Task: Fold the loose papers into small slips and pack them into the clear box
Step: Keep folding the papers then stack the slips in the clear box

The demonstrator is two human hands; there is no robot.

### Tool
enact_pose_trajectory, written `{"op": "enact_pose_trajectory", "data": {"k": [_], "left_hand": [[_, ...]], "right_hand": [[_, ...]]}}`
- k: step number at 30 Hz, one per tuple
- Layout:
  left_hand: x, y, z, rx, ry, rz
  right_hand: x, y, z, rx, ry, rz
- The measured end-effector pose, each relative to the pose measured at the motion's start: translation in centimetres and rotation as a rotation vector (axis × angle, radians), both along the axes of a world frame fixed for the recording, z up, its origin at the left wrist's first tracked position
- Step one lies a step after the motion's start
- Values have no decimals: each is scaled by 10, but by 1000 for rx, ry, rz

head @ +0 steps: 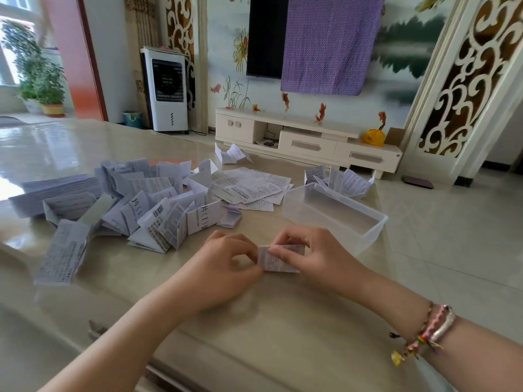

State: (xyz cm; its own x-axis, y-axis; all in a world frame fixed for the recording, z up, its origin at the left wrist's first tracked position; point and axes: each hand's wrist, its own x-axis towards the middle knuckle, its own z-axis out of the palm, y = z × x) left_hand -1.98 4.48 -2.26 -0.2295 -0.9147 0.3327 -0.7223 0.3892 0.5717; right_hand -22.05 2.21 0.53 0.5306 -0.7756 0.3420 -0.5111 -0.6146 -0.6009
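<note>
Here, toward the table's (pixel 254 321) left edge, a heap of loose papers (pixel 119 202) lies spread out, with flat sheets (pixel 249 188) further in toward the far edge. Near the front middle, the left hand (pixel 226 267) pinches the left end of a small folded slip (pixel 278 260), and the right hand (pixel 308 254) pinches its top and right side. Just beyond the right hand, by the table's right edge, stands the clear box (pixel 334 213), more folded papers (pixel 342 181) behind it.

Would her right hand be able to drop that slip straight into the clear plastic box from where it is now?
Probably yes. The clear plastic box sits open-topped, just beyond the right hand, with nothing between them. Both hands pinch the small folded paper slip, so the left hand must let go first.
</note>
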Motion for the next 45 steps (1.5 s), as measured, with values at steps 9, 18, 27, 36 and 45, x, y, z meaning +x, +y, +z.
{"op": "enact_pose_trajectory", "data": {"k": [9,18,27,36,45], "left_hand": [[-14,-1,-12,-50,-3,245],[-18,4,-6,-71,-271,250],[-14,-6,-1,83,-99,215],[-5,-23,21,83,95,250],[13,-46,32,181,275,421]], "right_hand": [[13,-21,-24,-176,442,-220],[20,-10,-20,-224,592,-345],[-10,8,-15,-202,312,-49],[1,0,6,-580,669,-100],[12,-96,70,-599,364,-463]]}}
